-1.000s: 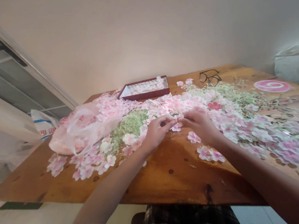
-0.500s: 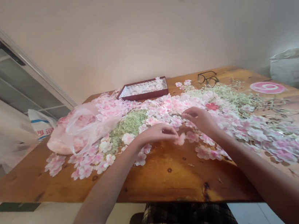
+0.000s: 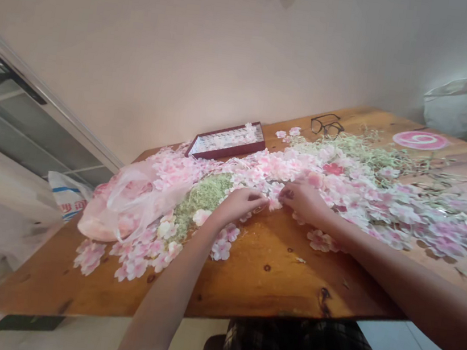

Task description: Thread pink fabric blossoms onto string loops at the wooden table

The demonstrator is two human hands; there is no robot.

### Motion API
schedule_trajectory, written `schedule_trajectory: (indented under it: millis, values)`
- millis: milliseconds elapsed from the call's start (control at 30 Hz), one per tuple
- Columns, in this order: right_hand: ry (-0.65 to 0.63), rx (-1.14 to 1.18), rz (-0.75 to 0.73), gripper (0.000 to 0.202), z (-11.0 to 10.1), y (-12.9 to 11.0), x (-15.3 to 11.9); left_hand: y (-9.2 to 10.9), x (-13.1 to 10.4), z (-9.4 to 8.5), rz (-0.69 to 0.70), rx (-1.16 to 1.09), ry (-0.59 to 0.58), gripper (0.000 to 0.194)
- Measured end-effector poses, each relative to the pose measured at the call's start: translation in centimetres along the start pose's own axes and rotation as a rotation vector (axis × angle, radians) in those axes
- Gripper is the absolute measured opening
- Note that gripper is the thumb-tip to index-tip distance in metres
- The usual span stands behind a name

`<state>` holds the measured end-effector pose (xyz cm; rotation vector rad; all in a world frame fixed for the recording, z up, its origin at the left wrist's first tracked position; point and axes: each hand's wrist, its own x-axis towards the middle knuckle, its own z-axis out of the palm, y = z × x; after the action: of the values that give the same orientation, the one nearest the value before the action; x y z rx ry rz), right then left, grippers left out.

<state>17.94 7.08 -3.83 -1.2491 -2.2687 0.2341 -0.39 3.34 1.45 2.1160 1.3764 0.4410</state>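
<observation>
My left hand (image 3: 243, 204) is over the wooden table with thumb and fingers pinched together; something thin and pale shows at the tips, too small to name. Facing it, my right hand (image 3: 305, 201) has its fingers curled in a pinch, and what they hold is hidden. In the narrow gap between the fingertips a pale pink artificial flower (image 3: 274, 196) shows; whether either hand grips it I cannot tell. Many pink and white artificial blossoms (image 3: 260, 164) are heaped just behind both hands. A clump of light green artificial sprigs (image 3: 209, 190) lies left of my left hand.
A dark red open box (image 3: 227, 141) stands against the wall, with small pale pieces inside. Glasses (image 3: 326, 126) and a round pink sign (image 3: 421, 140) lie at the back right. Clear plastic bags (image 3: 124, 201) with pink flowers cover the left. The table's front edge (image 3: 283, 318) is near my lap.
My left hand has moved up and slightly left; the pink flower at its fingertips no longer shows there clearly. My right hand has come down, and the fingertips are closer together.
</observation>
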Motion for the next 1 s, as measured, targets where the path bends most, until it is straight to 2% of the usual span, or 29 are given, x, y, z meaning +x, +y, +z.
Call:
schedule_trajectory:
  millis: [67, 133, 200, 267, 367, 433, 500, 667, 767, 1000]
  values:
    - [0.016, -0.027, -0.009, 0.015, -0.1, -0.1, -0.1, -0.4, 0.2, 0.2, -0.070, -0.018, 0.110, 0.035]
    - [0.006, -0.043, -0.019, 0.016, -0.1, -0.1, -0.2, -0.6, 0.3, 0.3, -0.107, -0.039, 0.121, 0.035]
    - [-0.010, -0.039, -0.018, 0.017, -0.3, -0.1, -0.2, -0.5, 0.3, 0.1, -0.100, -0.039, 0.053, 0.036]
    - [0.006, -0.007, 0.001, 0.016, -0.5, -0.1, -0.2, -0.2, 0.1, -0.1, -0.038, -0.028, -0.070, 0.036]
    - [0.041, 0.104, 0.079, 0.015, -1.1, 0.0, 0.0, 0.2, -0.2, -0.3, 0.060, -0.017, -0.254, 0.034]
    - [0.057, 0.186, 0.143, 0.015, -1.6, 0.0, 0.1, 0.2, -0.3, -0.2, 0.058, -0.016, -0.315, 0.034]
    - [0.052, 0.297, 0.192, 0.015, -2.1, -0.1, 0.2, 0.0, -0.3, -0.1, 0.037, -0.012, -0.271, 0.034]
    - [0.056, 0.677, 0.238, 0.011, -2.2, -0.8, 0.2, -0.1, -0.2, 0.1, -0.041, -0.063, 0.016, 0.036]
    - [0.068, 0.742, 0.218, 0.016, -1.9, -1.4, 0.0, 0.4, 0.0, 0.4, -0.063, -0.196, 0.169, 0.036]
    - [0.055, 0.805, 0.154, 0.019, -2.0, -2.3, -0.4, 0.4, 0.6, 1.9, -0.009, -0.413, 0.330, 0.030]
